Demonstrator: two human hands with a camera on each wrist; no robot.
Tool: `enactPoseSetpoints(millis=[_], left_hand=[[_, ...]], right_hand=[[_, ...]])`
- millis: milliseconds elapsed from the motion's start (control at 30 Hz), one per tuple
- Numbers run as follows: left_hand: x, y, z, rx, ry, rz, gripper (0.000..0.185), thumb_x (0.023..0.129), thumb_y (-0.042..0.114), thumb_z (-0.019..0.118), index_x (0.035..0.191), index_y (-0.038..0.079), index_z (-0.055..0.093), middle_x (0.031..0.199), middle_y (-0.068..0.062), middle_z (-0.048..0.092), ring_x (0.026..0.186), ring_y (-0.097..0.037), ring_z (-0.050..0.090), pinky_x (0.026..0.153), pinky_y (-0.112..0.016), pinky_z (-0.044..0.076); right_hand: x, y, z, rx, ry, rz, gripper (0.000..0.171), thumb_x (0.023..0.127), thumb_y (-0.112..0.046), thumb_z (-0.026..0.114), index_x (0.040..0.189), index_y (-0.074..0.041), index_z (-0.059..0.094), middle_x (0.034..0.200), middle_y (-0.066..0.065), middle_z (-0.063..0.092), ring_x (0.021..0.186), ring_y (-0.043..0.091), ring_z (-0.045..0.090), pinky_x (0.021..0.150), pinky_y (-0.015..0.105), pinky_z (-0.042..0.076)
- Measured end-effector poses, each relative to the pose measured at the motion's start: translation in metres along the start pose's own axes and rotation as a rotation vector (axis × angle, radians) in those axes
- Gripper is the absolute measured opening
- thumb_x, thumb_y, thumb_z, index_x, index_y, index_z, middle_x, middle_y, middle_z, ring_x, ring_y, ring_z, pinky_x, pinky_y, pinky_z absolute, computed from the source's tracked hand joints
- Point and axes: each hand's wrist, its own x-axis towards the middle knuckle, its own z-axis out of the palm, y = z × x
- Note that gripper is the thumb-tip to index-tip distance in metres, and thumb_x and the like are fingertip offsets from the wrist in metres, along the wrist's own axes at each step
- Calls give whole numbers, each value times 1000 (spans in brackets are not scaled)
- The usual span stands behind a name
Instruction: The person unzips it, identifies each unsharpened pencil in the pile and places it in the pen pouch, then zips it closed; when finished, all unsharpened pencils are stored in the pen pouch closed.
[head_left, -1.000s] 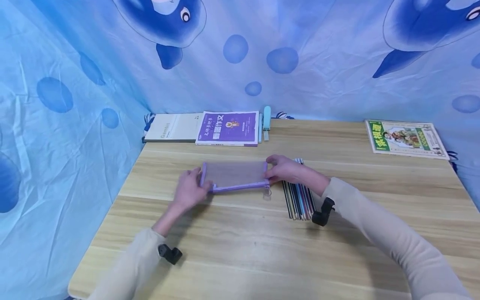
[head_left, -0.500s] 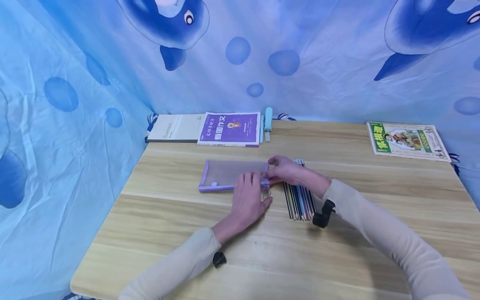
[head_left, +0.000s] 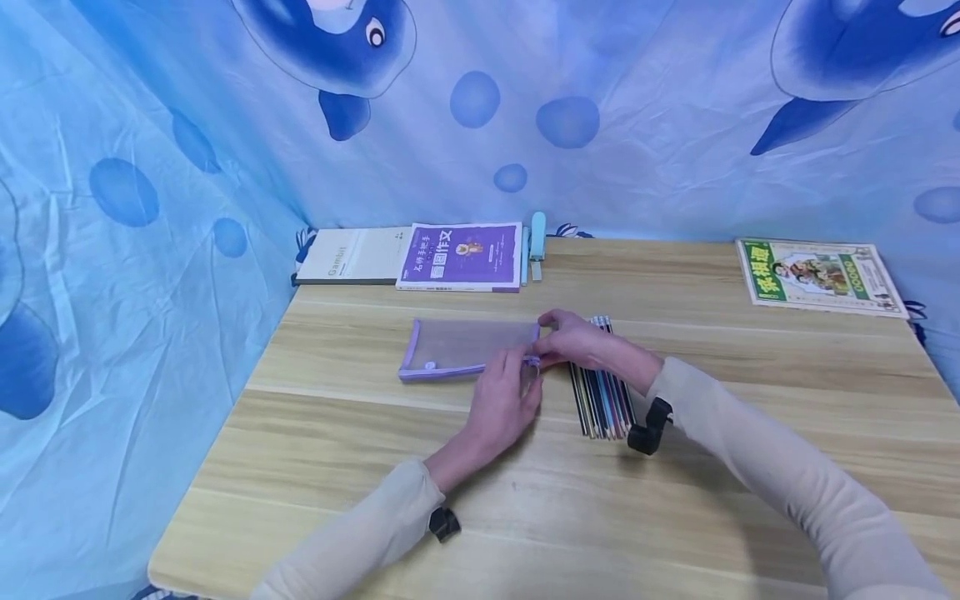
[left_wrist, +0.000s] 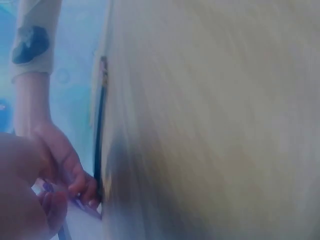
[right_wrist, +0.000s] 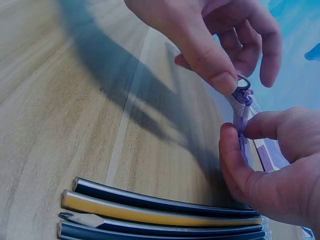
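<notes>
Purple-edged mesh pouch (head_left: 465,348) lies flat on the wooden worktop (head_left: 675,500), towards the far middle, with both hands at its right end. Left hand (head_left: 504,403) reaches in from the near side, thumb and forefinger pinching the zip pull (right_wrist: 242,89) at the pouch's near right corner; the right-wrist view shows the ring of the pull just under the thumb tip. Right hand (head_left: 576,340) pinches the same end of the pouch between thumb and curled fingers, clamping the purple binding just beside the pull. Coloured pencils (head_left: 602,392) lie in a neat row just to the right of the pouch, partly under the right wrist, their tips pointing to the near edge. Along the far edge rest a grey book (head_left: 347,256), a purple book (head_left: 461,257) and a pale blue stapler (head_left: 536,237) side by side; a green magazine (head_left: 817,275) sits well apart at the far right. Left-wrist view is too blurred to add detail.
</notes>
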Motion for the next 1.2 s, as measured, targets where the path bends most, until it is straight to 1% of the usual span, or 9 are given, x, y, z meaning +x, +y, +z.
enactPoseSetpoints(millis=[167, 267, 333, 467, 567, 733, 900, 1067, 1200], left_hand=[[-4, 3, 1, -110, 41, -18, 43, 79, -8, 74, 119, -6, 57, 90, -12, 62, 77, -22, 63, 67, -23, 56], [-5, 1, -1, -146, 36, -84, 42, 79, -7, 76, 117, -5, 60, 90, -12, 62, 75, -21, 65, 65, -19, 55], [-5, -1, -4, -131, 11, -131, 44, 76, -1, 82, 115, -4, 62, 90, -11, 62, 72, -20, 64, 62, -20, 55], [-6, -3, -4, -13, -107, -165, 55, 71, 16, 91, 115, -1, 63, 91, -9, 58, 72, -19, 58, 63, -29, 56], [-5, -3, 0, 82, -144, -138, 56, 69, 19, 92, 112, -1, 62, 92, -10, 57, 76, -22, 58, 65, -36, 56], [-2, -6, 4, 193, -67, -54, 28, 75, 5, 82, 96, 1, 64, 85, -9, 58, 70, -23, 58, 55, -34, 54], [-2, -9, 0, 194, -41, 13, 20, 74, 0, 78, 89, 2, 65, 80, -9, 61, 65, -22, 58, 52, -31, 53], [-1, -11, -3, 199, -49, 62, 16, 75, 0, 78, 89, 0, 69, 80, -11, 64, 66, -24, 61, 57, -33, 56], [-1, -12, -4, 205, -63, 84, 15, 77, 1, 78, 91, -1, 73, 82, -12, 65, 67, -24, 62, 58, -32, 57]], right_hand=[[0, 3, 1, -8, 7, -22, 76, 88, 7, 63, 150, 8, 20, 104, 25, 61, 76, 24, 66, 79, 35, 58], [2, 3, 2, -6, 1, -36, 77, 87, 9, 63, 150, 9, 19, 102, 25, 61, 75, 24, 66, 79, 34, 59], [2, 3, 2, -4, 0, -40, 78, 87, 9, 62, 150, 10, 18, 103, 26, 61, 75, 24, 66, 78, 34, 59], [1, 2, 2, -4, 16, -38, 77, 87, 10, 62, 150, 10, 18, 110, 28, 56, 77, 24, 66, 78, 34, 59], [1, 1, 3, 12, 26, -25, 76, 88, 10, 61, 150, 8, 19, 116, 29, 54, 78, 25, 66, 79, 34, 59], [0, 2, 5, 54, 27, -1, 78, 88, 9, 62, 152, 6, 18, 119, 30, 53, 77, 24, 67, 79, 35, 59], [-4, 3, 9, 117, 24, 27, 84, 87, 11, 62, 154, 3, 13, 119, 30, 53, 80, 28, 68, 80, 37, 59], [-12, 4, 14, 73, 16, 3, 96, 85, 10, 64, 156, 4, 1, 120, 30, 52, 90, 31, 66, 83, 37, 58], [-13, 7, 17, 63, 13, -28, 101, 84, 11, 64, 157, 1, -4, 118, 29, 52, 92, 32, 64, 84, 36, 58]])
